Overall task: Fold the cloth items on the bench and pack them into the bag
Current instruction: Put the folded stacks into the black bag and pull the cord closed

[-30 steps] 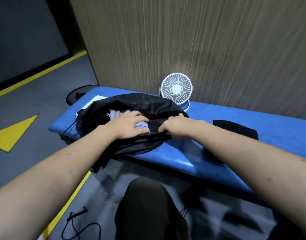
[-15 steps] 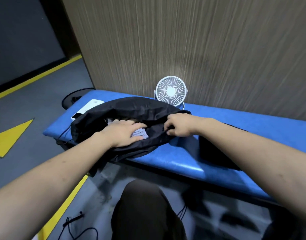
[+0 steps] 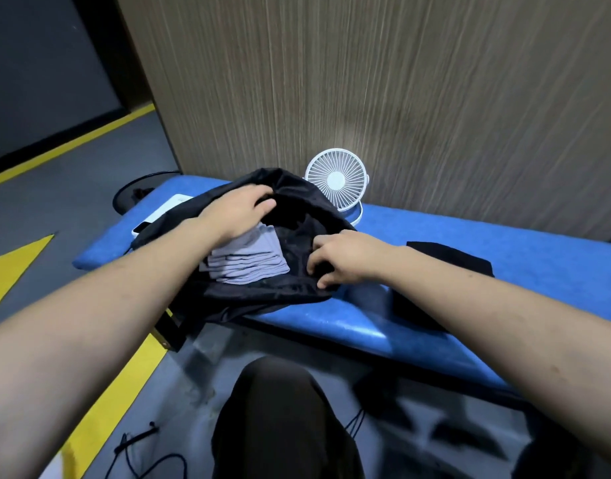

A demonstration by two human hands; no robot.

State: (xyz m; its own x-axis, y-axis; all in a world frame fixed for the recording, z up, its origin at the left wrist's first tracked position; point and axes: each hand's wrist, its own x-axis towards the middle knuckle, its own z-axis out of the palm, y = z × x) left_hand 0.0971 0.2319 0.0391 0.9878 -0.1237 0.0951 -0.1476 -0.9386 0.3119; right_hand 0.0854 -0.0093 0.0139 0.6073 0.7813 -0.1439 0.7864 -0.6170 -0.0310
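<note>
A black bag (image 3: 297,216) lies on the left part of the blue bench (image 3: 525,257), its mouth held wide. Inside it sits a folded grey cloth (image 3: 249,259). My left hand (image 3: 238,210) grips the bag's upper rim and lifts it above the grey cloth. My right hand (image 3: 345,259) pinches the bag's near right rim against the bench. A folded black cloth (image 3: 452,262) lies on the bench to the right, partly hidden by my right forearm.
A white desk fan (image 3: 337,181) stands behind the bag against the wood-grain wall. A white flat device (image 3: 159,216) peeks out left of the bag. Cables (image 3: 138,447) lie on the grey floor with yellow markings. My knee (image 3: 280,409) is below the bench edge.
My left hand has left the grey cloth and moved up to the bag's upper rim, pulling the mouth wider. The grey cloth now shows more fully. My right hand stays on the near rim.
</note>
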